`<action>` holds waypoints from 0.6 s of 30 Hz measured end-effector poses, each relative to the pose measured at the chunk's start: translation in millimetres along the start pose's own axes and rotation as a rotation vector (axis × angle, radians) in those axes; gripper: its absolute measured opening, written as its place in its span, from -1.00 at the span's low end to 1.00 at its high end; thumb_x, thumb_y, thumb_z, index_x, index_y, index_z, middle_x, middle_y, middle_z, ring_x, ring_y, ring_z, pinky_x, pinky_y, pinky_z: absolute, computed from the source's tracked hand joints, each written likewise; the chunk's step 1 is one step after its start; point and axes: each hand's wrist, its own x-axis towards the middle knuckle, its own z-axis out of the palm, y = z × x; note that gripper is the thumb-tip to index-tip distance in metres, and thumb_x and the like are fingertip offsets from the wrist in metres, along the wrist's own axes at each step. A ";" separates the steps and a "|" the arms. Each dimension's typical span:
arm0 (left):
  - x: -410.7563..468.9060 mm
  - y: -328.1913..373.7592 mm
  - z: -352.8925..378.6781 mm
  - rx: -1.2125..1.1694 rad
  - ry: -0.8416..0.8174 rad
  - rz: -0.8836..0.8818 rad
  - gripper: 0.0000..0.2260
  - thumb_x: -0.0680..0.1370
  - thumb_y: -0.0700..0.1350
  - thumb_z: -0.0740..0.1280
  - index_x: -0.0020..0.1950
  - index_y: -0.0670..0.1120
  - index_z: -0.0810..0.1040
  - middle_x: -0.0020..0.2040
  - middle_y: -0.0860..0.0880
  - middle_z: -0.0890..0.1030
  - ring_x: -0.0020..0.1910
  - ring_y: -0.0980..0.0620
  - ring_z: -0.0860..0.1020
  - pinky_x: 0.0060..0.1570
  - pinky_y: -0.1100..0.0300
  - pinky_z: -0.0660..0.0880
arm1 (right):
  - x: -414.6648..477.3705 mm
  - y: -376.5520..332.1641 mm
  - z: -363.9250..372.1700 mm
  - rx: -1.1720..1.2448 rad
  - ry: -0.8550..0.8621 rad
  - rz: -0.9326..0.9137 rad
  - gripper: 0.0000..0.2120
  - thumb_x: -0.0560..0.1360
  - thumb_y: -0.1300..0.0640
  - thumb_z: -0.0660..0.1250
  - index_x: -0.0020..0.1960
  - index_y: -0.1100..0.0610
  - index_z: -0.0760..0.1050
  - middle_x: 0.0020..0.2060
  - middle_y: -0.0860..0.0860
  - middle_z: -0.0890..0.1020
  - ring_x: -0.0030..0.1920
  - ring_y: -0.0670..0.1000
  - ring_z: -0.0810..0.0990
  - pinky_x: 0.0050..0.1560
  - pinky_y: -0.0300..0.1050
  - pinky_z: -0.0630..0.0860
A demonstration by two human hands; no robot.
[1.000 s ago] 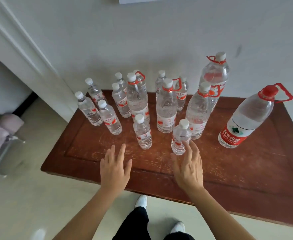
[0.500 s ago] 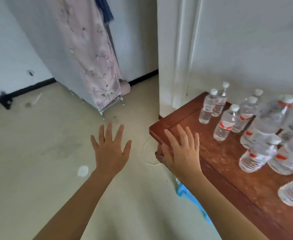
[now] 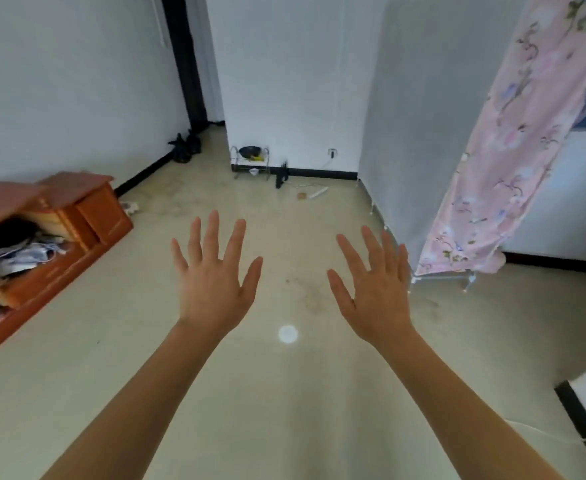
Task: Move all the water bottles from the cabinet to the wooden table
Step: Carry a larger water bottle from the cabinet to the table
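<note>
Both arms reach forward over the pale floor (image 3: 146, 393), backs of the hands up; the left hand (image 3: 215, 289) has its fingers (image 3: 212, 233) spread wide and holds nothing; the right hand (image 3: 376, 296) is likewise splayed flat and empty; the two hands are apart, with a round spot of light (image 3: 287, 333) on the floor between the wrists; at the left edge stands a low orange-brown wooden cabinet (image 3: 101, 213), blurred, its open compartment showing a jumble of pale and dark things too smeared to identify; no water bottle can be made out in this view; to the right a pink flowered cloth (image 3: 499, 161) hangs over a grey-sided frame; a small wire rack (image 3: 250, 161) sits against the far white wall.
</note>
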 end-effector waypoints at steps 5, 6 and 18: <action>10.5 -116.3 15.0 0.117 -0.053 -0.196 -0.45 0.68 0.24 0.03 0.61 0.00 0.21 0.61 -0.22 0.16 0.60 -0.31 0.09 0.44 -0.45 0.12 | 66.3 -89.2 95.7 0.147 -0.063 -0.169 -0.46 0.67 -0.20 0.12 0.60 -0.04 0.27 0.57 0.16 0.29 0.59 0.29 0.18 0.55 0.38 0.08; 14.7 -134.3 18.9 0.132 -0.062 -0.231 -0.44 0.68 0.24 0.03 0.61 0.00 0.21 0.62 -0.22 0.16 0.60 -0.30 0.09 0.45 -0.45 0.12 | 79.8 -103.9 114.3 0.171 -0.074 -0.194 -0.46 0.67 -0.20 0.14 0.60 -0.04 0.28 0.57 0.17 0.30 0.59 0.29 0.19 0.55 0.38 0.08; 178.8 -346.2 97.9 0.371 -0.129 -0.555 -0.33 0.61 0.32 -0.04 0.65 0.02 0.04 0.65 -0.16 0.03 0.63 -0.24 -0.04 0.50 -0.41 -0.02 | 332.0 -251.5 345.3 0.453 -0.117 -0.369 -0.40 0.66 -0.21 0.15 0.62 0.00 0.23 0.56 0.18 0.28 0.58 0.29 0.20 0.55 0.37 0.09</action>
